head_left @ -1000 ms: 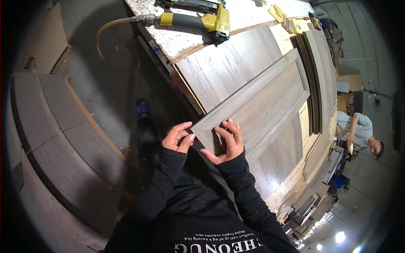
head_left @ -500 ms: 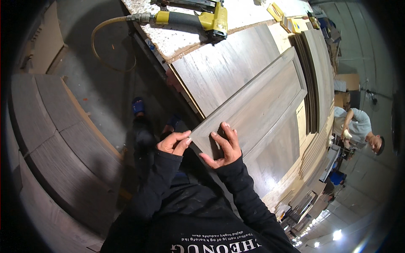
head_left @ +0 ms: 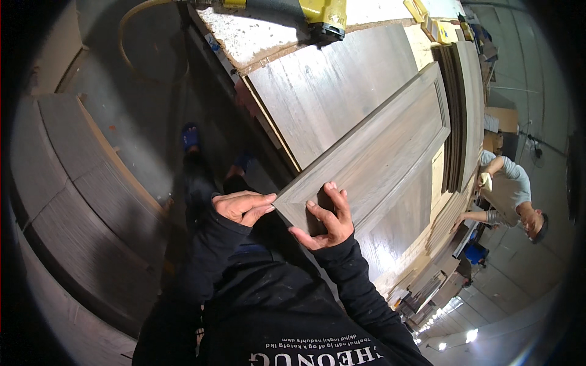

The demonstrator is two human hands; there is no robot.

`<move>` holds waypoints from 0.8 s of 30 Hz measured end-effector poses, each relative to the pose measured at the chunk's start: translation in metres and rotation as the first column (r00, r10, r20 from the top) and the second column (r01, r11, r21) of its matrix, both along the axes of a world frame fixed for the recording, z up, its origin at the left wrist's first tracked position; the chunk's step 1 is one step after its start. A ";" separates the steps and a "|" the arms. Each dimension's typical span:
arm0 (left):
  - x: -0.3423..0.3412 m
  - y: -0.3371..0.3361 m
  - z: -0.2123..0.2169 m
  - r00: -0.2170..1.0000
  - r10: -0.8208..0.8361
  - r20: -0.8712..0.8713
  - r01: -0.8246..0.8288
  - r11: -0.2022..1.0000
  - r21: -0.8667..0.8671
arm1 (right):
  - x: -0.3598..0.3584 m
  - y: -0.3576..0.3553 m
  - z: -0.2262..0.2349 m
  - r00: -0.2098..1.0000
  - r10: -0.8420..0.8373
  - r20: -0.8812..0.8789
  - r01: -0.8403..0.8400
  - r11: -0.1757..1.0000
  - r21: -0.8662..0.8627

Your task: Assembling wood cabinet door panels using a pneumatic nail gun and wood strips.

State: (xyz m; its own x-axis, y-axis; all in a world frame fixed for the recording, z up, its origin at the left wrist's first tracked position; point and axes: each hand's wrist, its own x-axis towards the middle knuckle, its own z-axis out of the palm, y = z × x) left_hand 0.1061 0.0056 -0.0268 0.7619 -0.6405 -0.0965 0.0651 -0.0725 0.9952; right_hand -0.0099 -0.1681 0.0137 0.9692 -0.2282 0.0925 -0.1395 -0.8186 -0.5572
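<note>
A grey-brown wood-grain cabinet door with a raised frame lies slantwise on the workbench, its near end reaching toward me. My left hand is closed in a pinch at the door's near left corner, thumb and forefinger touching the edge. On the near end of the frame rests my right hand, fingers spread and bent over the face, thumb along the near edge. Beneath the door are flat wood-grain panels.
A yellow and black nail gun with an air hose lies on the bench's far part. Stacked panels stand right of the door. More panel stacks are at my left. A co-worker is at the right, holding something pale.
The view has shifted a little, and the nail gun sits higher in it. My left hand's fingers are straighter at the corner. The co-worker's arm now reaches toward the bench.
</note>
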 end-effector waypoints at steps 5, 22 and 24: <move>0.000 -0.001 -0.007 0.999 -0.020 0.034 0.021 0.999 -0.024 | -0.002 -0.001 0.000 1.000 -0.013 -0.014 0.013 1.000 -0.003; -0.001 -0.003 0.017 0.998 0.061 0.012 -0.062 0.994 0.093 | 0.004 0.002 0.004 0.995 -0.100 0.013 0.099 0.991 0.086; 0.016 -0.002 0.035 0.989 0.096 -0.109 -0.081 0.988 0.130 | 0.004 0.003 0.007 0.998 -0.059 0.001 0.059 0.997 0.055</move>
State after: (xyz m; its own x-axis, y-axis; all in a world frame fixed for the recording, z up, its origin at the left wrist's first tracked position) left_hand 0.1218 0.0035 0.0077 0.7943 -0.5486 -0.2610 0.1897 -0.1842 0.9644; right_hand -0.0062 -0.1653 0.0202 0.9536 -0.2900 0.0805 -0.1855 -0.7771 -0.6014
